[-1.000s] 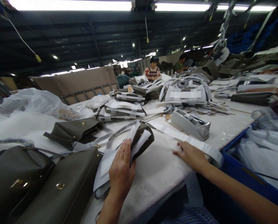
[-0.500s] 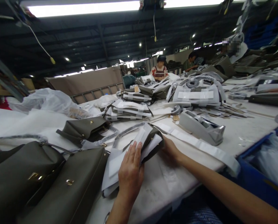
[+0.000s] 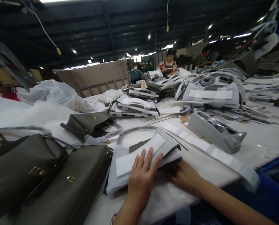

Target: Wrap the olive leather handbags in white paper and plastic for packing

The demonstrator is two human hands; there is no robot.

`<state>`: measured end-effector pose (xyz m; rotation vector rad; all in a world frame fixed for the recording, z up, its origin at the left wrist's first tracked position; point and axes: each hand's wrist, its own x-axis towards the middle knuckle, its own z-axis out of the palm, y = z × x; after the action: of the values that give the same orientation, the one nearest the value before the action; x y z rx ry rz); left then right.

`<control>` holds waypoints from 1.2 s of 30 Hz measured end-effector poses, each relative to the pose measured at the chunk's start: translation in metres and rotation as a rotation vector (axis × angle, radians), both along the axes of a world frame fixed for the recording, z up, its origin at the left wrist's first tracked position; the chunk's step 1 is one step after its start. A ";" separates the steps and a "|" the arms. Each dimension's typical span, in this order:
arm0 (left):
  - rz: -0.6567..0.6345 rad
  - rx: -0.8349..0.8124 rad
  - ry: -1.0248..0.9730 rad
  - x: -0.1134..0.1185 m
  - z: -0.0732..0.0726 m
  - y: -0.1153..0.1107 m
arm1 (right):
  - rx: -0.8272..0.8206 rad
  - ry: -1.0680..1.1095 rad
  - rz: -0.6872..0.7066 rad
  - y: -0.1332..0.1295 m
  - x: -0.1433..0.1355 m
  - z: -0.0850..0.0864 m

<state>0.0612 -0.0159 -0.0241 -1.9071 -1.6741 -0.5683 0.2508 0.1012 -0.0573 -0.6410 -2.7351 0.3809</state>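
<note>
White foam sheet [image 3: 125, 164], one piece: laid over the upper face of a part-wrapped bag [image 3: 138, 145] and pressed by the left hand [image 3: 141, 179]. Fingers slightly apart, extended, clamped on nothing; the flat palm seems chosen so that loose layers are held down without being creased. Right hand [image 3: 187, 176], one: placed at the bag's near right edge, fingertips hidden beneath it. Whether they are closed on the edge cannot be told; the edge appears to be steadied or supported from below. The bag is set on the white table [image 3: 254, 137], directly before the wearer, within reach of both hands. Wrapped handle [image 3: 139, 128], one: looped away from the hands, presumably so that the panel is left unobstructed.

Beyond, to the right: white strip [image 3: 200, 143], laid slantwise, its near end hung over the table edge. Tape dispenser [image 3: 207, 129], one, grey: stood just beside the strip, probably for easy access by the right hand. Cards [image 3: 244, 115], loose, scattered behind it.

To the left: dark olive bags [image 3: 83, 184], unwrapped, laid with metal clasps upward, perhaps so that the fittings are spared rubbing. Smaller open bag [image 3: 88, 123], one, rested behind them.

Farther off: padded bundles [image 3: 134, 107], stacked flat, apparently for stability. Co-worker [image 3: 168, 67], one, seen across the piled goods.
</note>
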 end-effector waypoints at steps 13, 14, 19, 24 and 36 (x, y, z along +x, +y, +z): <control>-0.069 0.048 0.068 0.003 0.000 -0.005 | 0.031 0.069 0.016 0.007 0.010 -0.015; -0.068 0.050 0.065 0.003 0.000 -0.005 | 0.023 0.097 -0.039 0.009 0.016 -0.014; -0.113 0.035 0.109 0.006 -0.005 -0.008 | -0.023 0.326 -0.420 0.014 0.061 0.014; -0.176 0.038 0.156 0.010 -0.014 -0.010 | 0.132 0.510 -0.339 0.003 0.064 0.067; -0.180 0.014 0.221 0.012 -0.020 -0.015 | -0.010 -0.217 -0.210 0.073 -0.041 0.097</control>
<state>0.0729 -0.0310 -0.0439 -2.0414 -1.3668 -0.4177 0.2094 0.1744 0.0393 -1.0158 -2.8289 0.2908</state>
